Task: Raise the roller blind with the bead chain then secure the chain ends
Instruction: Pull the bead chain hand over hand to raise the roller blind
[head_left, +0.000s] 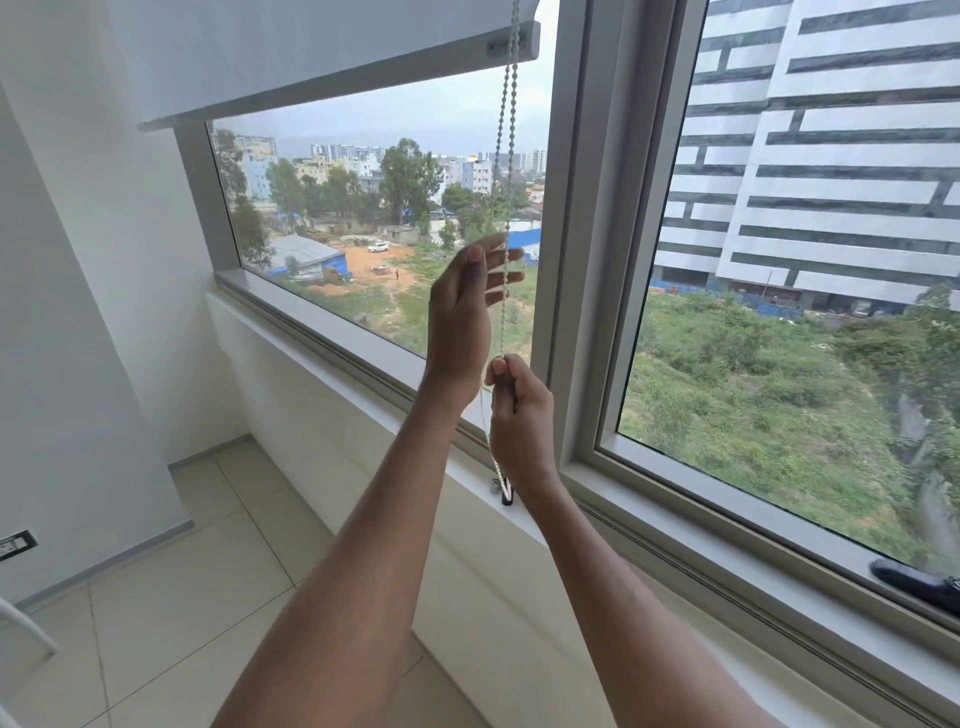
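The white roller blind (311, 47) hangs at the top left, its bottom bar (337, 83) well above the sill. A white bead chain (508, 156) drops from the top edge in two strands beside the window frame. My right hand (519, 410) grips the chain low down, thumb on top. My left hand (467, 306) is higher, fingers straight and spread around the chain strands, not closed on them. Below my right hand the chain loops down to a small fitting (503, 491) on the sill.
The grey window frame post (587, 208) stands just right of the chain. A white sill ledge (363, 374) runs beneath the glass. A dark object (914, 582) lies on the sill at far right. A tiled floor (182, 571) and a wall socket (15, 545) are at left.
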